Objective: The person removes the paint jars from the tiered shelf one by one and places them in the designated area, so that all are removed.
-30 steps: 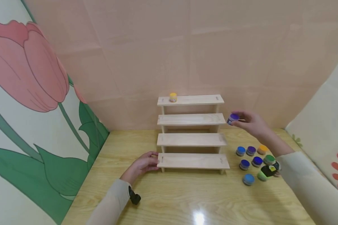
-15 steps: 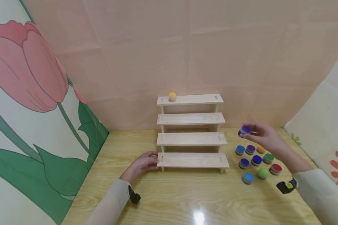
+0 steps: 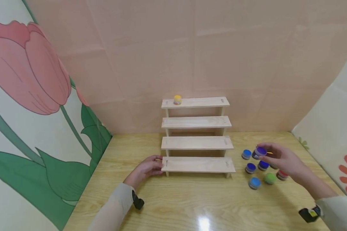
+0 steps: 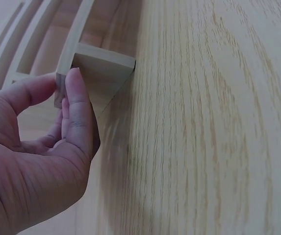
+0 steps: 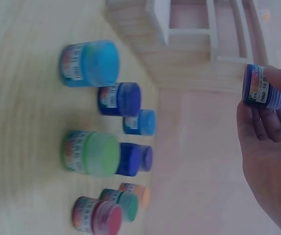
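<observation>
In the head view, my right hand (image 3: pixel 287 162) pinches a small purple-lidded paint jar (image 3: pixel 259 153) between thumb and fingers. The right wrist view shows this jar (image 5: pixel 259 87) lifted off the table, its label visible. My left hand (image 3: pixel 146 168) grips the left end of the lowest board of a wooden stepped rack (image 3: pixel 198 165). Thumb and fingers lie on either side of the board end (image 4: pixel 62 85) in the left wrist view. On the top step, near its left end, stands a yellow paint jar (image 3: pixel 177 100).
Several paint jars stand right of the rack, among them a light blue jar (image 3: pixel 254 183), a light green jar (image 3: pixel 270 178) and a red jar (image 5: pixel 97 215). In the head view my right hand hides some of them. A pink wall covering (image 3: pixel 133 64) rises behind the table.
My right hand has moved down and to the right with the purple-lidded paint jar, from beside the rack's upper steps to over the group of jars. My left hand has stayed on the rack.
</observation>
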A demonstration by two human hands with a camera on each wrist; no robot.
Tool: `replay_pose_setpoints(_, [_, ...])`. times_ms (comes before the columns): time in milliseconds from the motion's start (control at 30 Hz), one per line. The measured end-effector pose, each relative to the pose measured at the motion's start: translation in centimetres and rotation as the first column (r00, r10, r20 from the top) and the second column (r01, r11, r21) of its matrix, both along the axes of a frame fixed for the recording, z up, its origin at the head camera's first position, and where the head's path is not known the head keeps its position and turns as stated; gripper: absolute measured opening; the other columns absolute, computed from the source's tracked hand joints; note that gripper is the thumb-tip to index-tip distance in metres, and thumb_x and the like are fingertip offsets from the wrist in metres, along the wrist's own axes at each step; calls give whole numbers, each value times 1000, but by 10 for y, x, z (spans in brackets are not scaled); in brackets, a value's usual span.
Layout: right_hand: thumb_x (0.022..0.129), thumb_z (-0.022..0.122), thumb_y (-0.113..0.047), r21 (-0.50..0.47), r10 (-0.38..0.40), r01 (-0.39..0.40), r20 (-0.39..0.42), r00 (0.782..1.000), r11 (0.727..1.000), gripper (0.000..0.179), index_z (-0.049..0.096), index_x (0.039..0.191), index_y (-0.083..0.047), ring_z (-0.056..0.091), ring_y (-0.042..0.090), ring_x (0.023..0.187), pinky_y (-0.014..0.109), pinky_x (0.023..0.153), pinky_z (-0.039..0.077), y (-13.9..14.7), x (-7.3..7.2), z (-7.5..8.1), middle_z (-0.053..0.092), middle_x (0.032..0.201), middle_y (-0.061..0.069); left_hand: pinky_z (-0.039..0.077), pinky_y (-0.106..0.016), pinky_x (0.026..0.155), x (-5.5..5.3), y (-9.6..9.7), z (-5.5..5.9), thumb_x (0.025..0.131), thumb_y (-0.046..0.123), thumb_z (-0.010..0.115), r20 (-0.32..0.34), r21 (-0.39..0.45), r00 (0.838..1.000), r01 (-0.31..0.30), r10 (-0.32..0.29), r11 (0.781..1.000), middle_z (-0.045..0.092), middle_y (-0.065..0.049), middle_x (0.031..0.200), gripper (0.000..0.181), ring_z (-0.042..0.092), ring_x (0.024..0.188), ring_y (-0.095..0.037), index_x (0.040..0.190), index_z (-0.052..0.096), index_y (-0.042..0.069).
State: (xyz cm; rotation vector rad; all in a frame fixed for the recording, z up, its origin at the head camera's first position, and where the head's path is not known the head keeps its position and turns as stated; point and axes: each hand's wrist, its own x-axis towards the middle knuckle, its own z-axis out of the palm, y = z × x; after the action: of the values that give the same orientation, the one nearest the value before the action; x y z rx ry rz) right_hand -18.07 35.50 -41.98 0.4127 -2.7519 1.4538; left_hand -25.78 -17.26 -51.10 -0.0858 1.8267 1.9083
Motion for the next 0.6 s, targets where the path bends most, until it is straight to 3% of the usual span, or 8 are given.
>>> replay_pose_setpoints(167, [100, 66, -20, -33, 13, -11, 48, 999, 999, 49, 48, 140, 1, 59, -11, 106, 23, 65, 58, 3, 10, -9, 60, 119, -23, 59, -28, 69, 0, 0, 0, 91, -4, 66, 6, -7, 1000, -2, 2, 1000, 64, -13, 101, 51, 64, 81, -19, 138, 46, -3])
replay_pose_setpoints(233, [99, 67, -19, -21, 11, -10, 48, 999, 1000, 49, 49, 140, 2, 58, -11, 106, 23, 79, 58, 4, 15, -13, 60, 120, -22, 59, -28, 69, 0, 1, 1, 91, -4, 65, 6, -4, 1000, -3, 3, 1000, 64, -13, 101, 52, 64, 81, -19, 139, 46, -3])
replay_pose_setpoints(400, [97, 69, -19, 6, 4, -4, 32, 999, 1000, 48, 53, 138, 0, 55, -14, 108, 17, 83, 55, 7, 28, -26, 51, 136, -21, 59, -28, 68, 1, 2, 1, 91, -5, 64, 2, -2, 1000, -4, 4, 1000, 64, -11, 98, 51, 64, 80, -18, 139, 45, -4])
replay_pose_setpoints(533, [96, 69, -11, -35, 36, -35, 20, 999, 999, 46, 53, 136, 6, 57, -12, 109, 17, 84, 56, 6, 36, -38, 52, 136, -22, 59, -27, 68, 1, 1, 2, 91, -4, 64, 4, -12, 1000, -7, 7, 1000, 63, -11, 98, 51, 63, 80, -18, 139, 46, -4])
replay_pose_setpoints(600, [96, 69, -9, -53, 43, -41, 35, 998, 998, 46, 52, 135, 8, 58, -11, 108, 19, 83, 57, 5, 39, -41, 56, 127, -24, 59, -27, 67, 1, 1, 2, 91, -4, 64, 6, -14, 1000, -7, 7, 1000, 63, -11, 98, 51, 63, 79, -18, 139, 45, -4])
